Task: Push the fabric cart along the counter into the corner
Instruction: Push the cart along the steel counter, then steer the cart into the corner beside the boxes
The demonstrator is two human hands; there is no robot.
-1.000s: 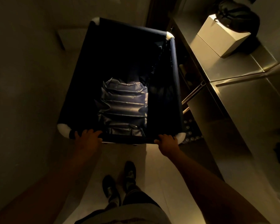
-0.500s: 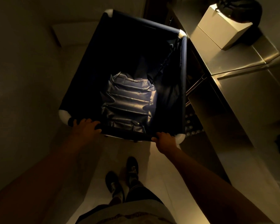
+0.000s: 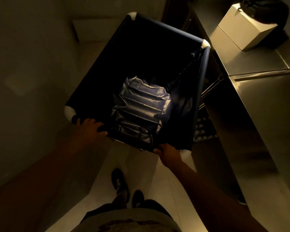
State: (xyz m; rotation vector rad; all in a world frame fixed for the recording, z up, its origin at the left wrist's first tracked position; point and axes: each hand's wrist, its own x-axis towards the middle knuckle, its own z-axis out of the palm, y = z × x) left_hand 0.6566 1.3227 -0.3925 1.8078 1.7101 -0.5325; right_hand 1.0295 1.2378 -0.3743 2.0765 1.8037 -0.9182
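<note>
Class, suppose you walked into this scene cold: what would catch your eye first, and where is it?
The dark fabric cart fills the middle, with a crumpled shiny liner at its bottom. The left hand and right hand grip its near rail. To the right runs a metal counter, with a pale box on its far end.

One view only, a wide-angle camera on the person's head, looking steeply down and a little forward. It sits close over the work: both forearms run up from the bottom corners to the left hand (image 3: 89,127) and the right hand (image 3: 168,152), right in mid-frame. Nearest the lens, at the bottom edge, the person's own torso and shoes (image 3: 120,182). The fabric cart (image 3: 202,76) fills the centre, seen from above into its open top. The steel counter (image 3: 264,106) takes the right side, bending with the lens; a dim wall takes the left.
</note>
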